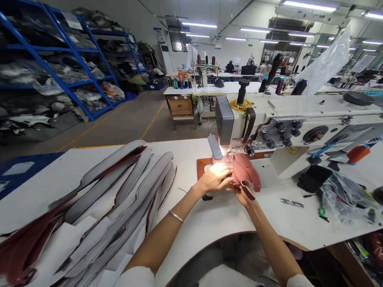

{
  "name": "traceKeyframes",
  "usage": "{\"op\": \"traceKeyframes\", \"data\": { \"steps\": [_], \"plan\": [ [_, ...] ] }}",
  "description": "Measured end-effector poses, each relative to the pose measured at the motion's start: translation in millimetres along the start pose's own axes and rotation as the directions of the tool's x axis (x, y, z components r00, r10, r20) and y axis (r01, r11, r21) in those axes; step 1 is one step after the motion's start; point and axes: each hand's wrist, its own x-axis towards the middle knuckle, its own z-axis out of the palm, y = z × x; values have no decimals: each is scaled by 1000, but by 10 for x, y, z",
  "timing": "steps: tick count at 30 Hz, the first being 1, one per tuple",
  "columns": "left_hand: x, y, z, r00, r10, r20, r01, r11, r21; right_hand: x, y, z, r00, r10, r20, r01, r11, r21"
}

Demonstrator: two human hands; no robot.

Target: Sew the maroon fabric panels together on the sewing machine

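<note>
The right grip (pixel 242 196) is pinching the near edge of a pink piece (pixel 246 170), where a darker flap (pixel 248 190) is curling back. The left grip (pixel 216 177) is resting at the left part of the piece, its fingers bent and close together; whether they are pinching or only pressing, I cannot tell. The piece is lying beneath the presser foot (pixel 229 159) of a sewing machine (pixel 324 112), over the surface (pixel 206 223). It is looking light, thin and supple, probably leather or something like it, so it should be creasing or slipping askew sooner than breaking. The near edge is offering the surest hold, with flat fingers steadying the left part, clear of the presser foot. Farther out, snips (pixel 291 203) are lying to the right, a stack of long grey padded pieces (pixel 138 188) is spreading across the left, and blue racks (pixel 71 49) are standing beyond it.
</note>
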Motion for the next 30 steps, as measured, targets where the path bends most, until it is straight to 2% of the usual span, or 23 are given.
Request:
{"op": "traceKeyframes", "data": {
  "steps": [4, 9, 15, 19, 24, 30],
  "plan": [
    [5, -31, 17, 1000, 8, -20, -8, 1000, 2, -13, -11, -15, 998, 41, 46, -44, 998, 52],
    [7, -88, 58, 999, 19, -30, -18, 999, 33, 81, -80, 5, 999, -6, 38, 4, 999, 35],
    [-8, -186, 87, 998, 21, -63, -17, 997, 71, 257, -136, 64, 977, -139, -165, 99, 968, -229],
    [-37, -270, 78, 997, 10, -75, -4, 997, 77, 332, -173, 83, 955, -221, -199, 145, 930, -337],
    [-69, -376, 112, 993, -44, -113, 41, 999, -27, 460, -272, 68, 941, -236, -242, 78, 849, -522],
    [-20, -402, 134, 965, -157, -208, 121, 977, -177, 539, -466, 53, 939, -287, -187, 89, 732, -676]
  ]
}}
